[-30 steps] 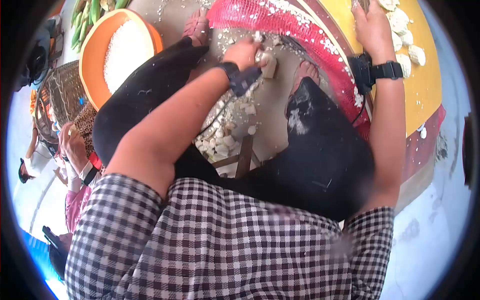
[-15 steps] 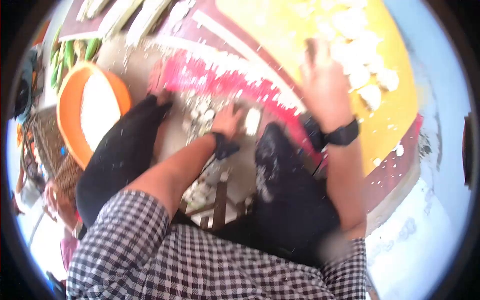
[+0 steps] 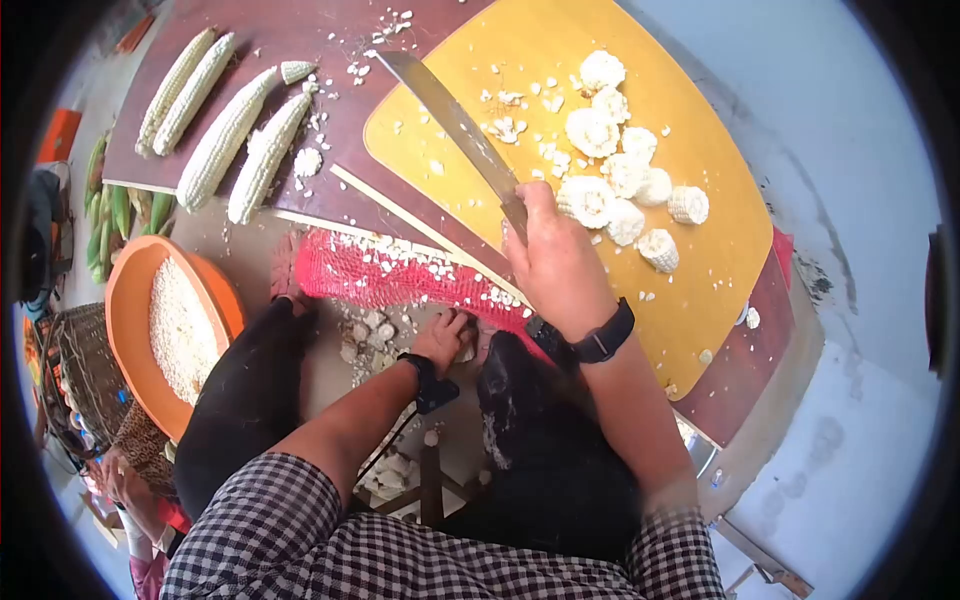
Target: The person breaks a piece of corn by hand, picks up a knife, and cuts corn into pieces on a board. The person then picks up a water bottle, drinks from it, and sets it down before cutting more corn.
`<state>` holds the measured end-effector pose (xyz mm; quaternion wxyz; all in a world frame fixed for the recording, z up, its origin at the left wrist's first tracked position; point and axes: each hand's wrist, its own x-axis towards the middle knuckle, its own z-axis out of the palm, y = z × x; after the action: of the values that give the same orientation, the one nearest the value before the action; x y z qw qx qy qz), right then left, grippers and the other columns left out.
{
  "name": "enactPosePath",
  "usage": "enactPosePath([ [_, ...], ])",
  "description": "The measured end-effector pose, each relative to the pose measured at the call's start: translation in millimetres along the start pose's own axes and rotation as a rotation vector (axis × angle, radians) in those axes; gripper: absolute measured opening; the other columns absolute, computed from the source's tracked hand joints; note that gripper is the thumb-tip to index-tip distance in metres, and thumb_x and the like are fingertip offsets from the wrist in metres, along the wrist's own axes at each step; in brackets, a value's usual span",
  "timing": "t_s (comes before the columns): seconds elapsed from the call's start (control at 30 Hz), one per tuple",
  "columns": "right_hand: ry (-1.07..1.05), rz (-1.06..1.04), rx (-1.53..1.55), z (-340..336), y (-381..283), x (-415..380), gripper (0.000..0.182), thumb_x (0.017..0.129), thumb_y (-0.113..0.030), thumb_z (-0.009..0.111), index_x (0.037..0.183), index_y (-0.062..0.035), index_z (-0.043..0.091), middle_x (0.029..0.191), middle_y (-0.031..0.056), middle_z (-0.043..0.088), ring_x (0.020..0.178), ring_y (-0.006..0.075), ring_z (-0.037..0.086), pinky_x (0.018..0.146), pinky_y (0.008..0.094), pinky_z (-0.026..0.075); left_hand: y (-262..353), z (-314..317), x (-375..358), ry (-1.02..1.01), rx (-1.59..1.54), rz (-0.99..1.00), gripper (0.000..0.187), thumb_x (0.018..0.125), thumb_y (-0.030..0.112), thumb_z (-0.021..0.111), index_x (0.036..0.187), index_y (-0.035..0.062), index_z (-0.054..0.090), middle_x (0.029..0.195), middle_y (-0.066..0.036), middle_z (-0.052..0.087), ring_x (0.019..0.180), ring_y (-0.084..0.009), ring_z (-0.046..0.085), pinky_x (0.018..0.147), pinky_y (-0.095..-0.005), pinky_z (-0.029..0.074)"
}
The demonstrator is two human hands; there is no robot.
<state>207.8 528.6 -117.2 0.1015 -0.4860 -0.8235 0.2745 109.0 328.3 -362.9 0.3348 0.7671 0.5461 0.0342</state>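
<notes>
My right hand (image 3: 560,258) is closed round the handle of a large knife (image 3: 450,125), its blade pointing up and left over the edge of the yellow board (image 3: 700,320). Cut white corn pieces (image 3: 625,175) lie on the board to the right of that hand. Low between the knees, my left hand (image 3: 442,340) has its fingers curled at a pale piece, mostly hidden, below the red mesh (image 3: 380,272). Whole peeled cobs (image 3: 225,140) rest on the dark red table (image 3: 350,30) at the upper left.
An orange basin (image 3: 130,310) of loose kernels stands at the left. Green husked corn (image 3: 120,215) lies behind it. Cut cob ends (image 3: 370,335) are on the floor between the feet. Another person's hand (image 3: 125,480) shows at the lower left.
My right hand has moved left and down from over the board, and the knife now shows clearly. My left hand has moved lower, its fingers more curled. The view has shifted.
</notes>
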Motion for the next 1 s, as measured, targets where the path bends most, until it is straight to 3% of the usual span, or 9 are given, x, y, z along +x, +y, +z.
enactPosePath([
  [0.07, 0.018, 0.044, 0.108, -4.0, 1.4, -1.0, 0.029, 0.089, -0.013, 0.061, 0.106, 0.0002, 0.042, 0.069, 0.0253, 0.060, 0.072, 0.0450, 0.062, 0.062, 0.0498, 0.049, -4.7, -0.9, -4.7, 0.093, 0.136, 0.090, 0.042, 0.083, 0.017, 0.053, 0.124, 0.0167, 0.059, 0.129, -0.008, 0.049, 0.122, -0.0277, 0.044, 0.101, -0.0376, 0.039],
  [0.23, 0.050, 0.118, 0.332, -22.0, 2.1, -16.4, 0.028, 0.090, -0.012, 0.058, 0.111, 0.0041, 0.048, 0.081, 0.0296, 0.062, 0.081, 0.0465, 0.062, 0.069, 0.0483, 0.049, -4.6, -14.6, -3.9, -0.230, 0.184, 0.093, 0.039, 0.086, 0.019, 0.051, 0.123, 0.0151, 0.059, 0.126, -0.007, 0.051, 0.121, -0.0267, 0.045, 0.103, -0.0371, 0.037],
  [0.3, 0.038, 0.152, 0.287, -26.4, 8.4, -23.7, 0.032, 0.091, -0.012, 0.056, 0.116, 0.0051, 0.049, 0.080, 0.0253, 0.063, 0.074, 0.0394, 0.063, 0.066, 0.0427, 0.048, -4.1, -19.6, -5.0, -0.295, 0.315, 0.124, 0.035, 0.088, 0.022, 0.050, 0.121, 0.0132, 0.060, 0.127, -0.008, 0.051, 0.120, -0.0279, 0.045, 0.104, -0.0384, 0.036],
  [0.4, 0.127, 0.116, 0.172, -25.7, 27.9, -36.8, 0.034, 0.091, -0.012, 0.055, 0.120, 0.0057, 0.050, 0.083, 0.0231, 0.064, 0.075, 0.0348, 0.064, 0.068, 0.0399, 0.048, -24.8, 41.5, -14.4, -0.038, 0.085, -0.038, 0.037, 0.079, 0.026, 0.066, 0.111, 0.0090, 0.060, 0.118, -0.013, 0.054, 0.115, -0.0295, 0.048, 0.103, -0.0400, 0.034],
  [0.5, 0.070, 0.288, 0.243, -43.7, 26.3, -36.8, 0.036, 0.091, -0.013, 0.054, 0.122, 0.0059, 0.050, 0.087, 0.0225, 0.064, 0.078, 0.0328, 0.063, 0.072, 0.0397, 0.049, -32.1, 45.8, -21.4, -0.131, 0.045, -0.166, 0.038, 0.077, 0.027, 0.069, 0.109, 0.0100, 0.060, 0.122, -0.017, 0.052, 0.115, -0.0318, 0.052, 0.104, -0.0418, 0.033],
  [0.63, 0.122, 0.314, 0.257, -47.3, 30.3, -44.5, 0.033, 0.089, -0.011, 0.057, 0.118, 0.0057, 0.051, 0.090, 0.0301, 0.064, 0.088, 0.0453, 0.062, 0.077, 0.0462, 0.050, -20.8, -20.3, -18.8, -0.464, 0.030, -0.365, 0.034, 0.081, 0.029, 0.064, 0.106, 0.0069, 0.067, 0.123, -0.025, 0.054, 0.103, -0.0394, 0.062, 0.091, -0.0439, 0.048],
  [0.77, 0.133, 0.128, 0.305, -26.6, 9.7, -32.1, 0.034, 0.090, -0.015, 0.056, 0.116, 0.0059, 0.051, 0.090, 0.0298, 0.064, 0.086, 0.0448, 0.063, 0.076, 0.0462, 0.050, 22.4, -165.2, -28.9, -0.580, -0.119, -0.207, 0.062, 0.076, 0.056, 0.066, 0.102, 0.0001, 0.069, 0.103, -0.023, 0.067, 0.095, -0.0363, 0.066, 0.084, -0.0438, 0.051],
  [0.93, -0.230, 0.497, 0.740, -14.9, -14.7, 16.4, 0.037, 0.090, -0.021, 0.054, 0.116, 0.0050, 0.049, 0.096, 0.0307, 0.064, 0.093, 0.0460, 0.061, 0.082, 0.0488, 0.049, 33.4, -261.2, -42.2, -0.331, -0.191, -0.287, 0.063, 0.079, 0.059, 0.065, 0.105, 0.0016, 0.069, 0.089, -0.018, 0.069, 0.078, -0.0323, 0.067, 0.074, -0.0416, 0.053],
  [1.0, -0.123, 0.504, 0.632, -27.2, -9.6, 16.9, 0.036, 0.090, -0.020, 0.054, 0.116, 0.0048, 0.049, 0.095, 0.0289, 0.064, 0.088, 0.0441, 0.063, 0.078, 0.0481, 0.051, 31.3, -302.5, -43.7, -0.313, -0.334, -0.346, 0.058, 0.081, 0.053, 0.067, 0.110, 0.0024, 0.068, 0.086, -0.015, 0.070, 0.074, -0.0288, 0.067, 0.071, -0.0397, 0.053],
])
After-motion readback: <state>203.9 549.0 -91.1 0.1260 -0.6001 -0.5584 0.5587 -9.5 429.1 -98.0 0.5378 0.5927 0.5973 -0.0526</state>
